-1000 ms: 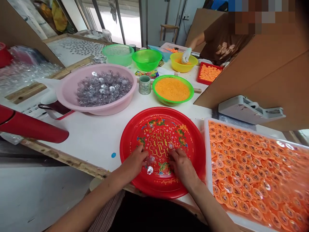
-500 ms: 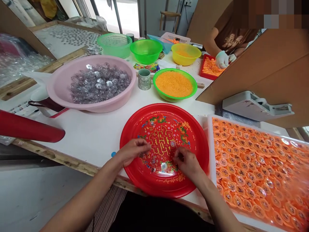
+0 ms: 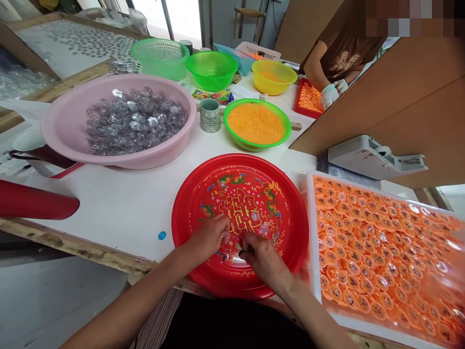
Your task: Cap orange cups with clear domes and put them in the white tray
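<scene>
Both my hands rest inside a round red tray (image 3: 290, 213) printed with a gold and green pattern. My left hand (image 3: 208, 238) has its fingers curled over a small clear plastic piece (image 3: 225, 236) near the tray's middle. My right hand (image 3: 262, 256) is bent in a pinch close beside it, fingertips down on the tray; what it holds is hidden. A few more clear pieces (image 3: 255, 216) lie loose on the tray just beyond my fingers.
A white tray (image 3: 311, 252) of orange discs lies at right. A pink basin (image 3: 72, 145) of clear shells, a green bowl (image 3: 232, 138) of orange grains, a mug (image 3: 209, 115), more bowls and a red cylinder (image 3: 36, 199) surround. A gloved co-worker (image 3: 330, 94) works at back right.
My hands drew closer together at the near middle of the red tray. The view shifted left and down. The co-worker's gloved hand moved down to the small red tray.
</scene>
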